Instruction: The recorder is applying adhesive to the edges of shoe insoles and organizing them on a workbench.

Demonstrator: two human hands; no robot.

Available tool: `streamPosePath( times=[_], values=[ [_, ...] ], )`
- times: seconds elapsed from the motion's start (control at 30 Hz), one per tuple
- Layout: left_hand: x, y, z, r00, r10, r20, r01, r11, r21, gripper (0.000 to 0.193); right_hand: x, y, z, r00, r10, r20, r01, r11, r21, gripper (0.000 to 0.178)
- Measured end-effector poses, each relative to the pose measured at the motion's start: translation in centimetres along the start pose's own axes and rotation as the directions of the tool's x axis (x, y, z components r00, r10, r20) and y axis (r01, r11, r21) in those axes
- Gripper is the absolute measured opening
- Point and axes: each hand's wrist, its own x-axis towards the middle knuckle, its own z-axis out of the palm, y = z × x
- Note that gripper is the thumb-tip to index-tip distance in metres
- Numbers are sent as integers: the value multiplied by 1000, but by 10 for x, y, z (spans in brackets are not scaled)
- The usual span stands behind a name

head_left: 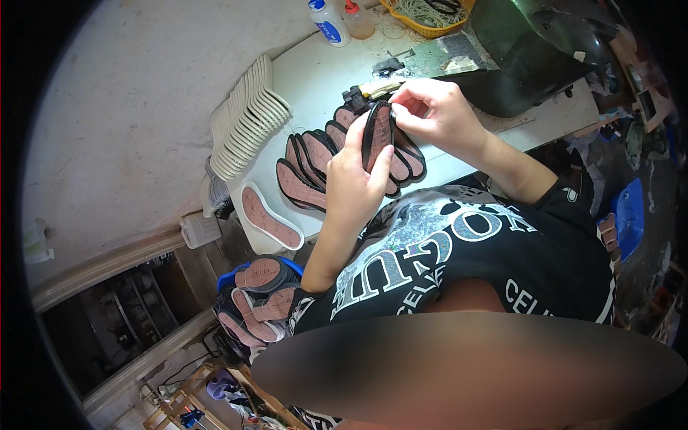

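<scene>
My left hand (358, 172) holds up a shoe sole (378, 136) with a black rim and a pinkish-brown face, its thumb pressed on that face. At the sole's upper end, the fingers of my right hand (438, 113) are pinched together by the rim; whatever they grip is too small to make out. Beneath both hands, several similar black-rimmed soles (299, 186) lie in overlapping rows on the white table (304, 79). A single white-rimmed sole (271, 217) rests at the table's near left corner.
Nested white soles (251, 118) line the table's left edge by the wall. At the back stand a white bottle (330, 27), a red-capped bottle (360, 25) and a yellow basket (430, 29) of thin cords. Below left, more soles (259, 274) fill a blue container.
</scene>
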Motion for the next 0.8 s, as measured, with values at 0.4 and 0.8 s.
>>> streamPosePath(
  times=[0.4,0.8],
  values=[
    [23,-24,-10,985,66,157,-72,997,34,47,29,11,-16,852,-324,411,510,692,-512,16],
    [25,-27,-19,983,-40,180,92,951,-294,46,36,19,-26,903,61,425,-137,979,152,15]
  ],
)
